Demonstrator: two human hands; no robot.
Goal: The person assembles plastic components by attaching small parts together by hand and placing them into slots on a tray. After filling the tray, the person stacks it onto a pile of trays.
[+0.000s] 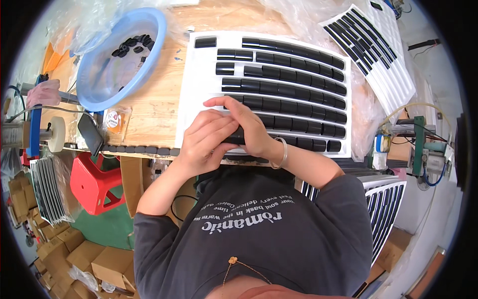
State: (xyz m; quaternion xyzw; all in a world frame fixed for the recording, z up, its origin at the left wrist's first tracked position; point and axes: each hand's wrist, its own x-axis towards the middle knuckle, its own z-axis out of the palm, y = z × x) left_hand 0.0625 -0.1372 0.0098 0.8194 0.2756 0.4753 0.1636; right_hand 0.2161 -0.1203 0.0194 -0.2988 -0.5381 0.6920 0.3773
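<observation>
My left hand [205, 137] and my right hand [253, 128] are brought together over the near side of a white tray [199, 74]. Between them is a glossy black block-like piece [236, 136], mostly covered by my fingers. Both hands are closed around it, the right thumb and index finger arching over the left fingers. Curved rows of similar short black pieces [294, 78] fill the tray's middle and right, with gaps toward the left. One lone black piece [205, 43] lies in its far left corner.
Left of the tray, a light blue basin [85, 74] holds loose black parts [133, 46]. A dark phone [90, 133] leans by the table's front edge. Another white tray [393, 84] lies far right among plastic wrap. A red stool [92, 184] and cardboard boxes [112, 264] are below left.
</observation>
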